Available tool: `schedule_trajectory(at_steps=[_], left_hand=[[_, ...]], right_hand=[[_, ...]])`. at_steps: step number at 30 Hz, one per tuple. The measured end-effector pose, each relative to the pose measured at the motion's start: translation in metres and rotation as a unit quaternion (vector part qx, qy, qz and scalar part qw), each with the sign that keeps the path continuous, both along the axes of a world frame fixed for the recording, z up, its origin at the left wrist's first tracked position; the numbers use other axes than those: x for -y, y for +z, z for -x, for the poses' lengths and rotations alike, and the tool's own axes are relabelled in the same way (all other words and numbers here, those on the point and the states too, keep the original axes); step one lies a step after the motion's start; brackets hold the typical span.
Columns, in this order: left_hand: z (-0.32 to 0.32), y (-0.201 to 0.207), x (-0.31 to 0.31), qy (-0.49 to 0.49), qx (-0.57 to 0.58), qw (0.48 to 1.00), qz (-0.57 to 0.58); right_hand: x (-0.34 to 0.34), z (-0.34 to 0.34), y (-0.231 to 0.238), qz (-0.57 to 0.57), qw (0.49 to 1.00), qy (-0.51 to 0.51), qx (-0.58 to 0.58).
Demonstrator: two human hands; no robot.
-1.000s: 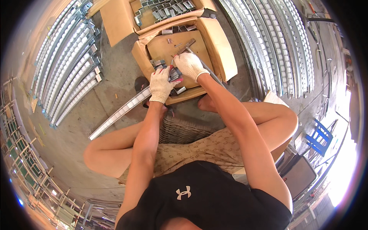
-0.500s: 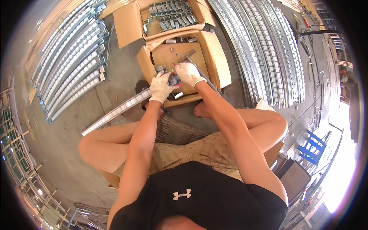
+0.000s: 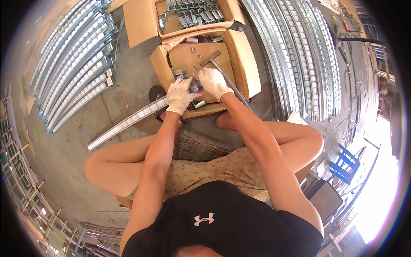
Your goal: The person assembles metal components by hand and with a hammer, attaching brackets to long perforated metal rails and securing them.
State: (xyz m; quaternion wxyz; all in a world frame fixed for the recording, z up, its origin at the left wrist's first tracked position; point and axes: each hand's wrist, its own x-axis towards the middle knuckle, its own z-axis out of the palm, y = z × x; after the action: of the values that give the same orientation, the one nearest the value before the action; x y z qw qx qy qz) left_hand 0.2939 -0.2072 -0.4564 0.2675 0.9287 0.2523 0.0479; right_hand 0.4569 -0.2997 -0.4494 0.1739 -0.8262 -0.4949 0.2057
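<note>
My left hand (image 3: 180,96), in a white knitted glove, closes round the end of a roller track (image 3: 128,125) with white rollers. A small grey metal bracket (image 3: 196,87) shows at its fingertips, at the track's end. Close on its right is my gloved right hand (image 3: 211,82), fingers pinched together near the bracket; what they hold is too small to make out. A hammer (image 3: 219,66) lies just beyond and to the right of that hand, its handle running back beside the wrist. Both hands are over an open cardboard box (image 3: 242,64).
Loose brackets (image 3: 180,73) lie in the box by my left hand. A second carton (image 3: 141,23) behind holds several rows of metal brackets. Roller tracks (image 3: 81,64) lie stacked on the left floor, more tracks (image 3: 295,55) on the right. A blue plastic piece (image 3: 344,165) is at far right.
The view has shifted slightly. My right hand sits a little farther from the hammer's head, and more of the hammer shows. My left hand keeps its hold on the track.
</note>
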Motion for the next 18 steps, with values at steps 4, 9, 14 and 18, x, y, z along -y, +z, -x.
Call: schedule_trajectory(at_steps=[4, 9, 14, 18], left_hand=[[-0.001, -0.002, 0.004, -0.008, -0.009, 1.000, -0.019], [-0.019, 0.007, 0.010, -0.007, -0.045, 0.994, -0.097], [-0.018, 0.014, 0.009, -0.013, -0.067, 0.995, -0.074], [-0.009, 0.004, 0.001, -0.031, -0.018, 0.997, -0.068]], right_hand=[[0.011, -0.007, -0.035, -0.043, 0.992, 0.059, 0.101], [0.004, -0.006, -0.029, -0.057, 0.996, 0.070, 0.028], [0.009, -0.016, -0.021, -0.018, 0.996, 0.081, 0.030], [0.013, -0.020, 0.035, -0.123, 0.961, -0.208, 0.134]])
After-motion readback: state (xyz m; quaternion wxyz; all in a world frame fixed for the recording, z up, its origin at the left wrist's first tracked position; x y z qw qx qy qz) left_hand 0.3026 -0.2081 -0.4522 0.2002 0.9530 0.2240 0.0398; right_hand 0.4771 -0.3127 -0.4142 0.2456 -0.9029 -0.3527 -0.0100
